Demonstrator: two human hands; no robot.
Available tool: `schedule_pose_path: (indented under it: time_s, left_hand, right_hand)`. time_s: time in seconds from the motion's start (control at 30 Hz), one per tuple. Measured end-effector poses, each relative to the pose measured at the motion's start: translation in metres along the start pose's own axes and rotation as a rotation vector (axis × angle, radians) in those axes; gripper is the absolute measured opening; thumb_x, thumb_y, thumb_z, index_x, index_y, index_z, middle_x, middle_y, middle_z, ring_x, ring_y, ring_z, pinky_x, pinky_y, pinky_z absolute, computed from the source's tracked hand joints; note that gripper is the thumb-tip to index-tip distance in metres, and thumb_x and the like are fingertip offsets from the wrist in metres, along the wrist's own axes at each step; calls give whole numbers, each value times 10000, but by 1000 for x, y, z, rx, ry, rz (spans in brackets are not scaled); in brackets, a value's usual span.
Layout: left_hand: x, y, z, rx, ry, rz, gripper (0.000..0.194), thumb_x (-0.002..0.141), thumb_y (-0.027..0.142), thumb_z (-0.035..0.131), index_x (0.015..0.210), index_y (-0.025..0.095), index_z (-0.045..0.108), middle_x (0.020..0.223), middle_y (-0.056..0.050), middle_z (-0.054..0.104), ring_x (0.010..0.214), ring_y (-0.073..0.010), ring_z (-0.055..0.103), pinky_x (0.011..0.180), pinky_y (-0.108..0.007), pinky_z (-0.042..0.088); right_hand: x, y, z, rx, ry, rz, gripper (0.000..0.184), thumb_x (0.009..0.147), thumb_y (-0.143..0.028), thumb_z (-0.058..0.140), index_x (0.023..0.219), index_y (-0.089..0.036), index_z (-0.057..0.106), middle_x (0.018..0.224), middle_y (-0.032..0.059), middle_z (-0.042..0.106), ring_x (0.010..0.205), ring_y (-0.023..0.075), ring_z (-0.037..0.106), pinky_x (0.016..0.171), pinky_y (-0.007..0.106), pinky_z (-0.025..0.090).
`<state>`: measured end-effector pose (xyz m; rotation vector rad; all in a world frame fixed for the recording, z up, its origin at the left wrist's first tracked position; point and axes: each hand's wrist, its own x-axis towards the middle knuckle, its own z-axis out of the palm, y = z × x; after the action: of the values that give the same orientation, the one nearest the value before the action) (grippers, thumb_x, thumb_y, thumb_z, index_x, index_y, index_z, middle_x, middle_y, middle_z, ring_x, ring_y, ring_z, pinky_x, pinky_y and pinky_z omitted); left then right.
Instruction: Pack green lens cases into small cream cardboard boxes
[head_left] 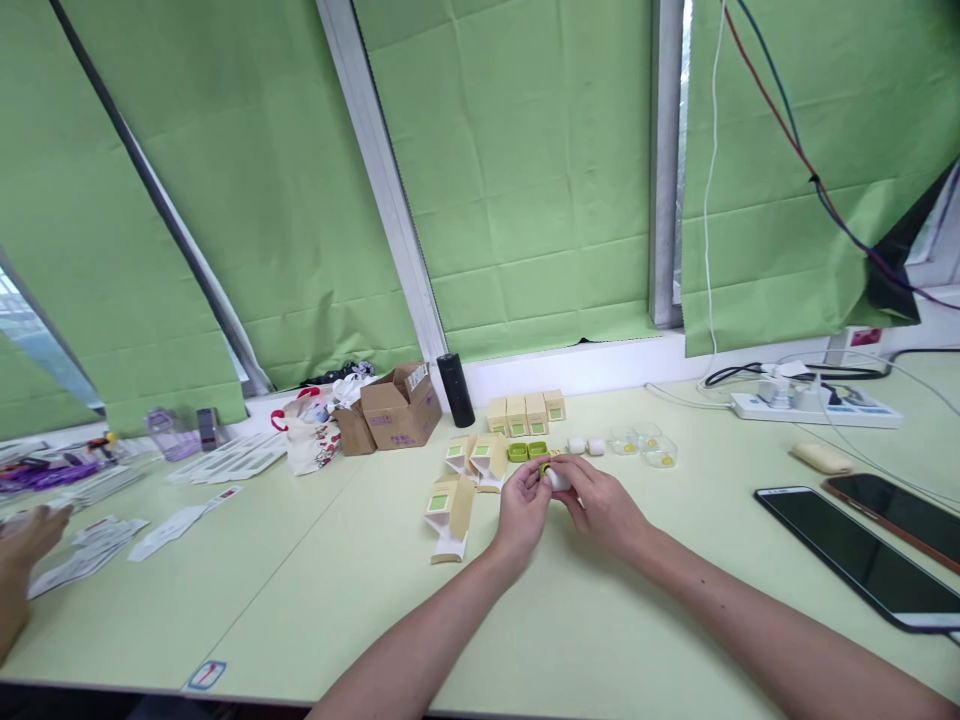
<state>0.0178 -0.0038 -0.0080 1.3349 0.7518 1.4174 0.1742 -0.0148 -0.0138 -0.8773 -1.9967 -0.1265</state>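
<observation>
Left grip (pixel 523 508) and right grip (pixel 606 497) clasp a white piece (pixel 558 481) over the pale tabletop (pixel 360 590), green blinds (pixel 517 190) behind.

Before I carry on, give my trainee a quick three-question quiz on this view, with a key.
1. True or false: the black cylinder stands to the right of the cardboard box.
2. What are the left hand and right hand holding? A) the cardboard box B) a small white piece C) the black cylinder
3. Fill in: the window blinds are coloured ____.
Key: 1 true; 2 B; 3 green.
</observation>
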Motion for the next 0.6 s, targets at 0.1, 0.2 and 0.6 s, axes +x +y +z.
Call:
schedule_pose_path:
  time_s: [0.1, 0.2, 0.6]
  left_hand:
    - [-1, 1, 3, 12, 37, 11, 376, 818, 313, 799, 1146, 152, 708, 1210, -156, 760, 1210, -294, 703, 1091, -474, 546]
    - [-2, 2, 6, 38, 67, 18, 362, 817, 288, 786, 1143, 157, 700, 1190, -146, 762, 1181, -284, 714, 1082, -468, 548]
    - [-8, 6, 0, -16, -16, 35, 465, 866, 428, 778, 1231, 150, 700, 1307, -172, 723, 1278, -326, 661, 1097, -471, 538]
  right_hand:
    - [1, -4, -1, -35, 8, -10, 309, 1026, -145, 457, 1316, -200, 550, 1291, 162, 693, 1110, 289, 729, 809, 402, 643]
    - [1, -5, -1, -72, 11, -17, 325, 1002, -117, 452, 1305, -189, 548, 1279, 167, 695, 1060, 288, 739, 748, 388, 641]
    - [0, 0, 2, -59, 80, -48, 366, 1009, -159, 514, 1372, -194, 543, 1318, 165, 687, 1118, 283, 732, 831, 402, 662]
